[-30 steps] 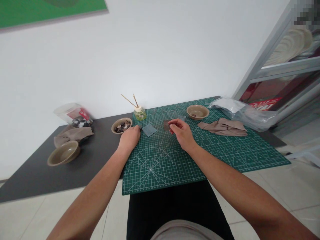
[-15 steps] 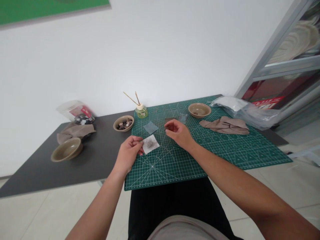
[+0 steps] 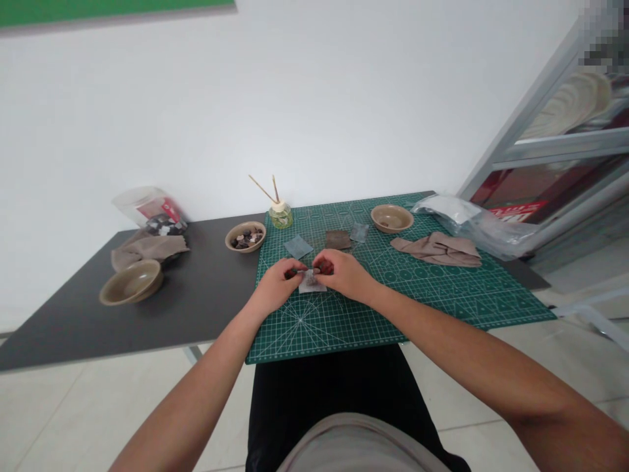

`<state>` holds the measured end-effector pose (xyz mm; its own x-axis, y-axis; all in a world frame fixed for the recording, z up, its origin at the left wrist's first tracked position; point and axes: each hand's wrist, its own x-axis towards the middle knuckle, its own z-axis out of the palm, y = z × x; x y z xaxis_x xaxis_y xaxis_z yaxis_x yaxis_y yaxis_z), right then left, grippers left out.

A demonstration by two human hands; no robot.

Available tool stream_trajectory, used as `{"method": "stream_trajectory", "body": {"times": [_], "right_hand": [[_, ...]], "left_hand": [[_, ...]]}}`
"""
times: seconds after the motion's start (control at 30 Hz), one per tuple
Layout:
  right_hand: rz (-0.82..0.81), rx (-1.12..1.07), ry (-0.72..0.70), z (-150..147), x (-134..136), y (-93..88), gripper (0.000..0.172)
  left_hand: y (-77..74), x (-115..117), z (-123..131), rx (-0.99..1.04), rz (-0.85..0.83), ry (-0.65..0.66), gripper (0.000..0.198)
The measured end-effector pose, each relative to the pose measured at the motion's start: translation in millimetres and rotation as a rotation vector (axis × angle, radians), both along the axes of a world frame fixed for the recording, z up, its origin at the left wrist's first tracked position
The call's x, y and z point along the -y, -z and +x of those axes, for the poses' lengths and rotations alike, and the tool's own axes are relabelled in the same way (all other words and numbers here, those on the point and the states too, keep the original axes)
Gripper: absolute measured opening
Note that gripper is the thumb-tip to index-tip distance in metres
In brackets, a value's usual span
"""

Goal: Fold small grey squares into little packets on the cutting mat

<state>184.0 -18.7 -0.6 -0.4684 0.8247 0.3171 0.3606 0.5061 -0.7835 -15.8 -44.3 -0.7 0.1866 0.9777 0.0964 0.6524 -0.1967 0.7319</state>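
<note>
Just below the frame's centre, over the green mat (image 3: 344,328), my left hand (image 3: 278,284) and right hand (image 3: 350,274) curl inward at a pale paper (image 3: 310,284); I cannot tell whether either grips it.

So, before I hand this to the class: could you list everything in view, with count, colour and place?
Table: 1, dark grey, against the white wall
Cutting mat: 1, green, on table
Smudged square sheet: 1, whitish, between hands
Small squares: 2, blue-grey, on mat
Brown square: 1, on mat
Bowls: 3, beige-brown; two left of mat, one on it
Mixed pieces: uncountable, dark and pale, in middle bowl
Reed diffuser: 1, yellowish-green, mat's far left
Cloths: 2, greyish-brown, table left and mat right
Plastic package: 1, clear and red, far left
Plastic bag: 1, clear, far right
Panel: 1, green, upper left
Shelving: 1, grey-framed, right
Floor: pale, below
Trousers: black, below
Left hand, right hand: bare, at sheet
</note>
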Motion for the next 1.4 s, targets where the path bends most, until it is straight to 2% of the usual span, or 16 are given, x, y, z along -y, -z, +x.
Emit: {"method": "stream_trajectory", "body": {"times": [0.1, 0.23, 0.33, 0.5, 0.57, 0.67, 0.77, 0.83, 0.93, 1.03, 1.13, 1.23, 1.4], "right_hand": [[-0.117, -0.081, -0.037, -1, -2, 4.8, 0.018], [-0.138, -0.138, -0.042, -6, -6, 9.0, 0.024], [-0.037, -0.059, -0.048, -7, -7, 11.4, 0.026], [0.286, 0.328, -0.048, -1, -3, 15.8, 0.055], [0.329, 0.454, -0.038, 0, 0, 15.6, 0.055], [0.364, 0.518, -0.039, -2, 5, 13.3, 0.043], [0.324, 0.432, -0.026, -4, 3, 12.2, 0.024], [0.219, 0.307, 0.011, -3, 0, 12.1, 0.012], [0.048, 0.079, 0.133, 0, -4, 10.0, 0.006], [0.029, -0.047, 0.215, 2, -4, 4.3, 0.011], [0.083, -0.037, 0.218, -1, -1, -0.9, 0.016], [0.103, -0.014, 0.230, -5, 3, 0.3, 0.019], [0.231, 0.110, 0.114, -8, 9, 11.6, 0.032]], "left_hand": [[0.9, 4, 2, -0.070, 0.133, 0.034, 0.021], [6.0, 5, 5, 0.116, 0.026, 0.060, 0.024], [11.7, 1, 4, 0.262, -0.029, 0.012, 0.014], [17.7, -2, 2, 0.400, -0.006, -0.090, 0.018], [18.5, -2, 2, 0.417, -0.008, -0.096, 0.019], [18.4, -1, 2, 0.414, 0.000, -0.110, 0.019], [16.0, 0, 2, 0.427, 0.031, -0.167, 0.022], [12.6, 2, 2, 0.432, 0.089, -0.243, 0.022], [5.6, 6, 4, 0.454, 0.142, -0.307, 0.022], [0.6, 7, 10, 0.483, 0.050, -0.251, 0.022], [2.1, 4, 15, 0.564, -0.077, -0.170, 0.021], [8.4, -1, 19, 0.565, -0.113, -0.151, 0.019], [13.3, -2, 23, 0.500, -0.094, -0.150, 0.013]]}}
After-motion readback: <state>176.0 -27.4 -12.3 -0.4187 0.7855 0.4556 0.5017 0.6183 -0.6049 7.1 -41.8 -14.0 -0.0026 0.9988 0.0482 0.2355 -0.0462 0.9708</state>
